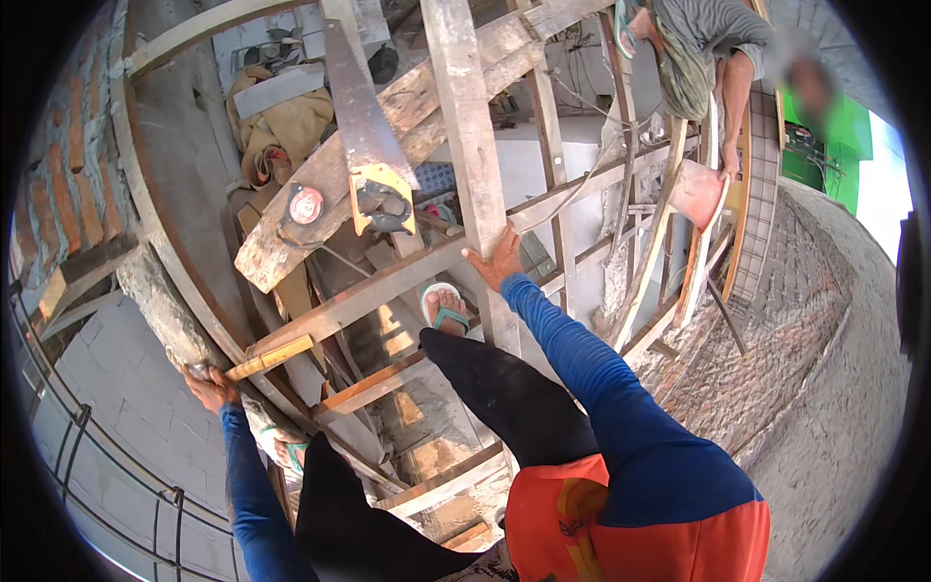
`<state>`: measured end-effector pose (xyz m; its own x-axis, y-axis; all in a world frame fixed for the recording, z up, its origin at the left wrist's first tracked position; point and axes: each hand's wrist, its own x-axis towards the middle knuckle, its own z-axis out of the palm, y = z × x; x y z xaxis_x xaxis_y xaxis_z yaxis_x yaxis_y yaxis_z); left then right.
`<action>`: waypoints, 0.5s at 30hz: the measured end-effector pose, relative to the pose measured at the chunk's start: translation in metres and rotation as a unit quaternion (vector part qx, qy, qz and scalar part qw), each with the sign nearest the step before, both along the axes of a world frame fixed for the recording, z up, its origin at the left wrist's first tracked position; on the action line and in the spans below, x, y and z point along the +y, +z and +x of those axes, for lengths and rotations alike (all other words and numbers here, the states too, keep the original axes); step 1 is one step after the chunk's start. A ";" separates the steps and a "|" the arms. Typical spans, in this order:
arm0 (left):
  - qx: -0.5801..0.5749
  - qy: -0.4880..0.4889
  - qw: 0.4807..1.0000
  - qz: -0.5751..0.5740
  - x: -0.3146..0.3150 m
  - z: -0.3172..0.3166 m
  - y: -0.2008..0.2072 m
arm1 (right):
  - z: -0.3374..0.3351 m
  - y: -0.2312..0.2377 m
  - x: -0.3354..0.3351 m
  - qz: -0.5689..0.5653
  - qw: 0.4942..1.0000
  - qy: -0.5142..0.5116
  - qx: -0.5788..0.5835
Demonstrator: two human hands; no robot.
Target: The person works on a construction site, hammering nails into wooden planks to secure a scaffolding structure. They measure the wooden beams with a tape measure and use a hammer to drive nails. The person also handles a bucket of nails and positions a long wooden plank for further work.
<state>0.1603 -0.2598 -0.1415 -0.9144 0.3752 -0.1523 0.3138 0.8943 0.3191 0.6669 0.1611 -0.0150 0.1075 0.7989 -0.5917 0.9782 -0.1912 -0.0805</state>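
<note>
Two hands on timber: your left hand (208, 386) clamps hammer handle (269, 358) at curved rail; right hand (497, 260) spread flat against upright plank (472, 145). Plank looks stiff, heavy, rough; take hold mid-length, by edges. Handsaw (367, 136) rests nearby.

Your scaffold (388, 286) of rough timber beams carries a wide plank (330, 184); on that plank lie a handsaw (364, 126) with a yellow handle and a red tape measure (305, 206)
</note>
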 end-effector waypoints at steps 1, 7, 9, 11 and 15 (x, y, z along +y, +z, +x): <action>0.006 -0.016 1.000 0.019 0.004 0.006 -0.003 | -0.003 0.026 0.002 0.026 0.999 0.021 0.010; -0.084 0.074 0.993 -0.038 0.016 -0.002 0.032 | 0.101 0.182 0.083 0.468 0.879 0.012 -0.092; -0.056 0.074 0.995 -0.033 0.013 -0.007 0.033 | 0.162 0.168 0.128 0.426 0.884 0.069 -0.177; -0.063 0.040 0.997 -0.014 0.006 -0.016 0.029 | 0.204 0.129 0.179 0.398 0.900 0.044 -0.171; -0.064 0.032 0.996 -0.055 0.004 -0.021 0.035 | 0.233 0.046 0.251 0.259 0.947 0.012 -0.188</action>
